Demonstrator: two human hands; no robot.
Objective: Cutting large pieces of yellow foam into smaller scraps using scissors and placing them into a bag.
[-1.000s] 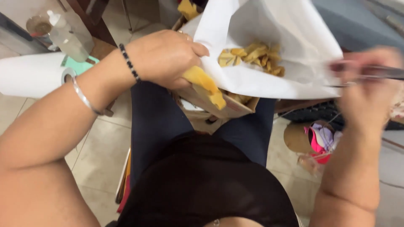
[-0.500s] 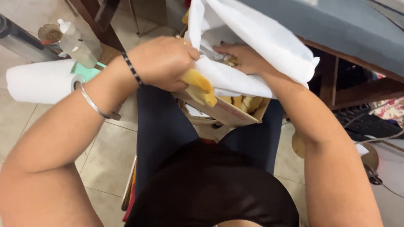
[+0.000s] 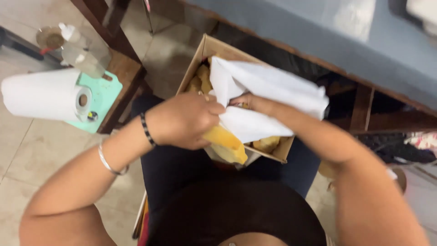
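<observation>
- Left hand (image 3: pixel 184 119) comes in from the lower left, forearm angled up across the lap, wrist wearing a beaded bracelet (image 3: pixel 145 130) and a silver bangle (image 3: pixel 109 160).
- Its fingers are curled tight together into a closed grip, clamped on the edge of the white paper (image 3: pixel 268 98) and on a yellow piece (image 3: pixel 226 142) that juts down and right out of the fist.
- Right hand (image 3: pixel 252 102) reaches in from the right, forearm sloping down across the box; the hand is mostly buried under the white paper, so I cannot tell how its fingers are set.
- The paper is bunched over the open cardboard box (image 3: pixel 207 50), which rests on the lap.
- More yellow pieces (image 3: pixel 266 143) lie inside the box, just under the paper.
- Off left, a paper towel roll (image 3: pixel 43 94) lies beside a mint-green board (image 3: pixel 102 98).
</observation>
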